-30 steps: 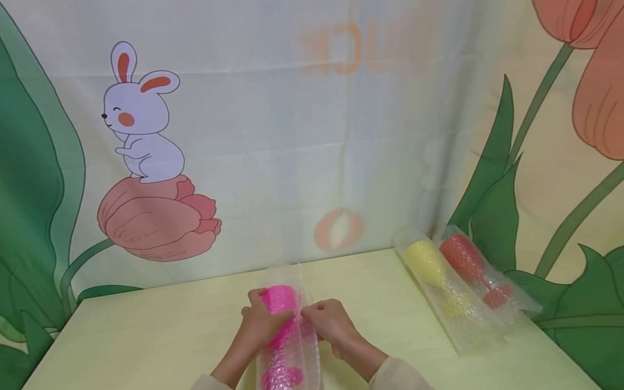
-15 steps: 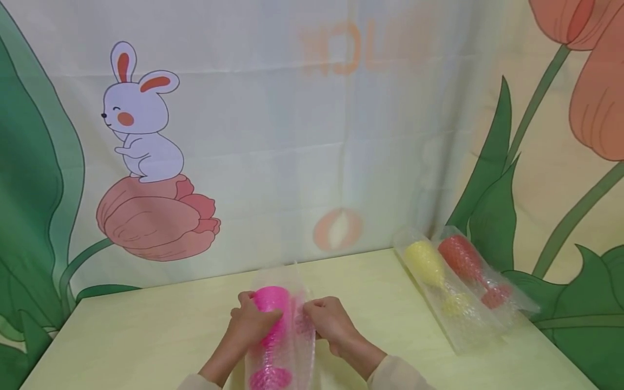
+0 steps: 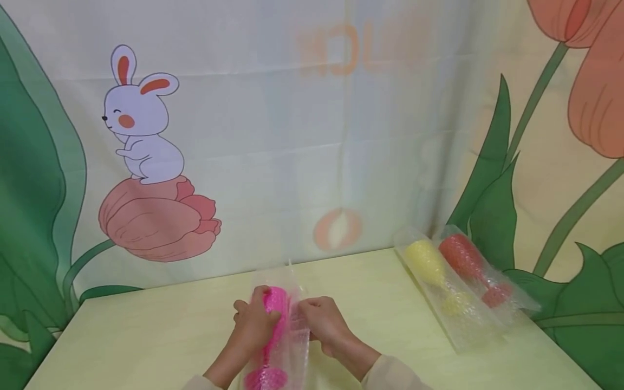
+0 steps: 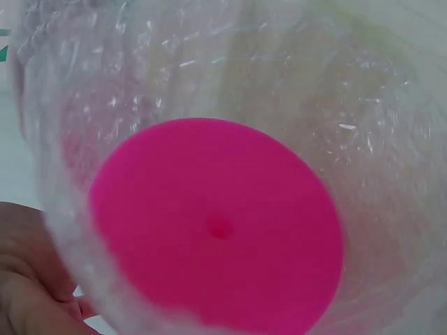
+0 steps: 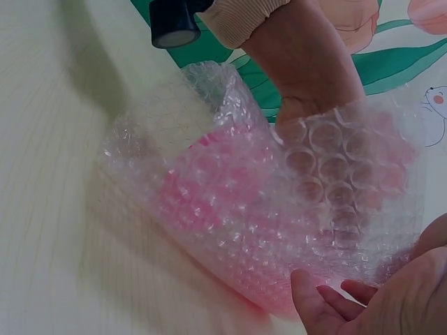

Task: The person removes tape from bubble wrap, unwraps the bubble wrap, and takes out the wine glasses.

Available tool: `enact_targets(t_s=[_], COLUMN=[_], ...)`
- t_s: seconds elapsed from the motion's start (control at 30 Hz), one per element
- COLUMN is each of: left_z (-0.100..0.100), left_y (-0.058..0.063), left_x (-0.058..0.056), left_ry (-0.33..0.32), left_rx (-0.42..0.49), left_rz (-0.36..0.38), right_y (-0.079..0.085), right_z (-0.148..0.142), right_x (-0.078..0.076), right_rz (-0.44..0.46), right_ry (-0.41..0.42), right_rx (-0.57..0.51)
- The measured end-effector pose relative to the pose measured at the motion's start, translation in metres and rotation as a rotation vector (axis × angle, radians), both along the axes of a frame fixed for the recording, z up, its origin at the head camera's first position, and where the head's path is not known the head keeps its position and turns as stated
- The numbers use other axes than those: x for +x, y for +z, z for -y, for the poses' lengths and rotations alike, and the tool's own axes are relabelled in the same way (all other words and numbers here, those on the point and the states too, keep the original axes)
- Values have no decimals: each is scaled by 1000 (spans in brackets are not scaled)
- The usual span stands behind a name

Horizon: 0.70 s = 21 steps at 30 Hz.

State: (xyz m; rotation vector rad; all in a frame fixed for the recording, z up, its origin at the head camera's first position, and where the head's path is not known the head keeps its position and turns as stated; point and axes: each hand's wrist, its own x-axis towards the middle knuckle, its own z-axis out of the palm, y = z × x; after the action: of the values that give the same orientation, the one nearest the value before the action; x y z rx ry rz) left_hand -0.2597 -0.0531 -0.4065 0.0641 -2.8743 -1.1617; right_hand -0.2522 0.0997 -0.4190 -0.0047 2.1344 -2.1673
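Observation:
A bright pink goblet (image 3: pixel 276 297) lies at the front of the table, loosely rolled in clear bubble wrap (image 3: pixel 298 355). My left hand (image 3: pixel 255 320) grips the goblet's bowl from the left, fingers and thumb curled round it. On the other side my right hand (image 3: pixel 324 322) pinches the long edge of the wrap beside the bowl. The left wrist view looks into the rolled end, where the round goblet foot (image 4: pixel 209 181) shows a small dimple. In the right wrist view, the wrap's large bubbles (image 5: pixel 335 157) cover much of the left hand.
To the right lie a yellow goblet (image 3: pixel 426 261) and a red goblet (image 3: pixel 460 254), each rolled in bubble wrap. A printed cloth (image 3: pixel 263 162) with a rabbit and tulips hangs along the back edge of the pale table (image 3: pixel 146 336).
The pink goblet and its wrap have shifted slightly left with both hands. My left fingers have moved over the top of the bowl, and the right hand has brought the wrap edge left.

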Motion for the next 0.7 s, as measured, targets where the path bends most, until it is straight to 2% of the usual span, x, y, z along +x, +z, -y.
enact_targets(t_s=[0.23, 0.43, 0.7], left_z=[-4, 1, 10], left_y=[-3, -6, -2], left_x=[0, -1, -2], left_ry=[3, 40, 42], left_rx=[-46, 1, 25], left_rz=[-3, -4, 24], right_y=[2, 3, 4], right_z=[1, -4, -15], right_x=[2, 2, 4], right_rz=[6, -10, -18], right_ry=[6, -2, 27], right_rx=[-3, 19, 44])
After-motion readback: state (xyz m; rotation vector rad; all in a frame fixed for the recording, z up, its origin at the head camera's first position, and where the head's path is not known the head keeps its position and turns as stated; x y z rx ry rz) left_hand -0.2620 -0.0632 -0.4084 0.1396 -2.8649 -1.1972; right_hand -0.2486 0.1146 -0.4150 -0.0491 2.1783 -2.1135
